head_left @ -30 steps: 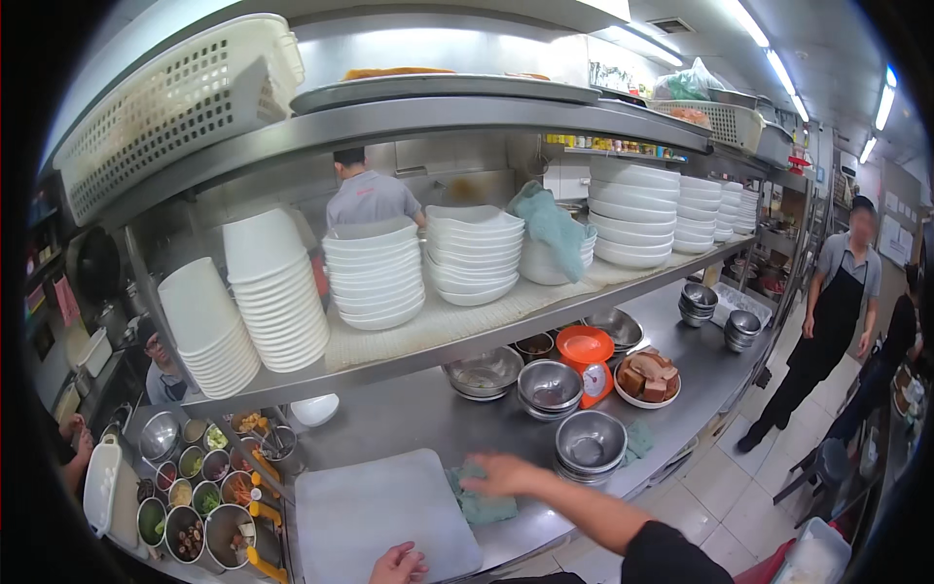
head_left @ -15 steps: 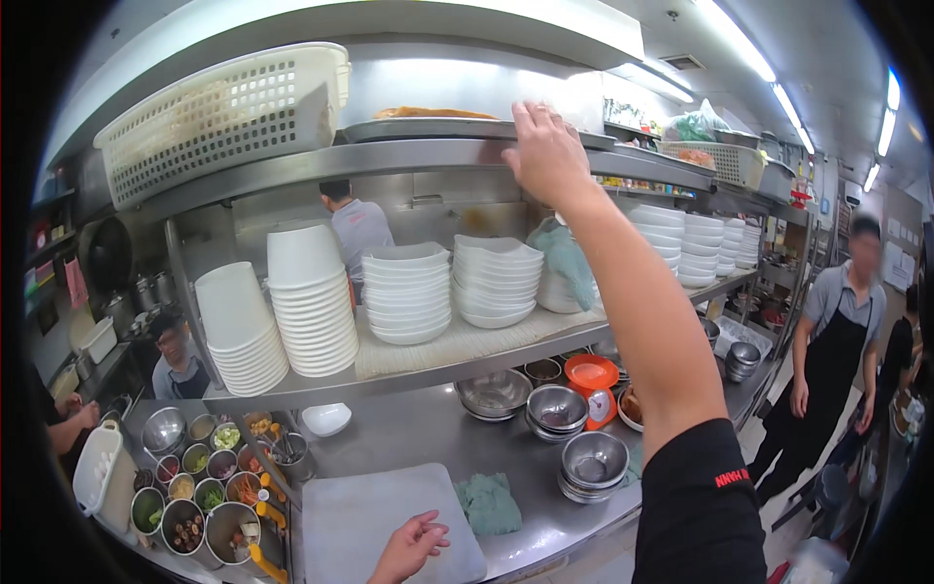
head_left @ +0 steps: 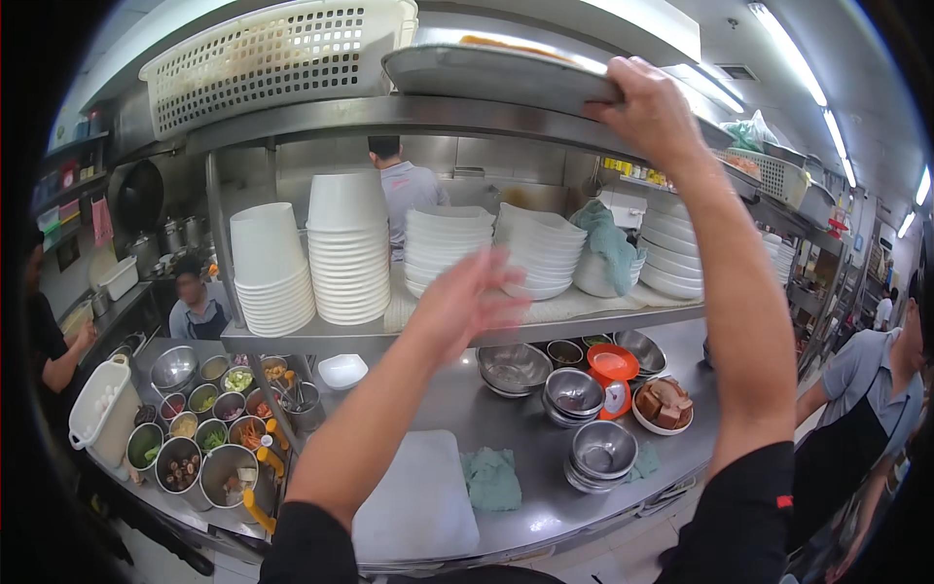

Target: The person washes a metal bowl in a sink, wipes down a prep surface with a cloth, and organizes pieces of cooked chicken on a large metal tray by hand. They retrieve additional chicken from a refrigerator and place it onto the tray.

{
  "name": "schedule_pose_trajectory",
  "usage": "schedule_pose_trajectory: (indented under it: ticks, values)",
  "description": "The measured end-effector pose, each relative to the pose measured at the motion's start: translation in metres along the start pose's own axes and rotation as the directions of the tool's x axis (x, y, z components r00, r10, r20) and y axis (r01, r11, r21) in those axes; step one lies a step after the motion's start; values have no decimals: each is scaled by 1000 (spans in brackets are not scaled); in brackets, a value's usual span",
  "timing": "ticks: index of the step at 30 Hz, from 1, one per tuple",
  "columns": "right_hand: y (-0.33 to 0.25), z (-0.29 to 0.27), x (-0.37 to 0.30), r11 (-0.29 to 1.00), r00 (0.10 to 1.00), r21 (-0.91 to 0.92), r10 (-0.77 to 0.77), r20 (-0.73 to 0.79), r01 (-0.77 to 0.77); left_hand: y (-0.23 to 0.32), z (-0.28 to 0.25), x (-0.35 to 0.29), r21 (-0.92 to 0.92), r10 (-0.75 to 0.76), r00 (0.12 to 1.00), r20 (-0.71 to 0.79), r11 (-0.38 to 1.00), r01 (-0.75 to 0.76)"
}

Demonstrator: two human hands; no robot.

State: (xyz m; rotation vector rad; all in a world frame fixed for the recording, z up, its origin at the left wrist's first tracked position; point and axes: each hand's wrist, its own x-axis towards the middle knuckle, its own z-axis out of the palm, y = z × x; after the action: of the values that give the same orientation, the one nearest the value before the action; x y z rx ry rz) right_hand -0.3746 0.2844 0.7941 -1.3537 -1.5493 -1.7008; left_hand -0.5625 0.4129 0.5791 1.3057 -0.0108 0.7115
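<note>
A large round-edged metal tray (head_left: 496, 78) rests on the top steel shelf, tilted so its right end is lifted. My right hand (head_left: 650, 109) is closed around its right end, thumb below the rim. Something flat and orange-brown (head_left: 516, 46) shows just over the tray's edge; its kind is hidden. My left hand (head_left: 465, 304) is raised in front of the shelf below, fingers stretched out and blurred, holding nothing. Behind it stand stacks of white square bowls (head_left: 538, 248). A green cloth (head_left: 608, 243) drapes over another bowl stack.
A white perforated basket (head_left: 277, 63) sits left of the tray. Tall white tubs (head_left: 348, 253) are stacked below. On the counter lie a white cutting board (head_left: 418, 496), steel bowls (head_left: 603, 450), an orange scale (head_left: 613, 365) and meat (head_left: 664, 401). Co-workers stand around, one (head_left: 861, 419) at right.
My right hand has gone from lying over the tray to gripping its end, which has risen. My left hand has come up from above the cutting board. The view has shifted.
</note>
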Motion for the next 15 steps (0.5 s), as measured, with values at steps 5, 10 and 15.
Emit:
schedule_pose_trajectory:
  ticks: [5,10,15]
  values:
    - [-26,-80,3,990,987,-42,-141,-75,138,54,39,82,-323,95,994,62,944,-70]
    - [-66,-164,-13,927,927,-207,-345,-147,312,96,90,69,-724,263,940,219,690,-25]
    - [-125,-229,-45,923,950,-311,-280,-137,227,80,109,26,-814,593,723,355,577,-73]
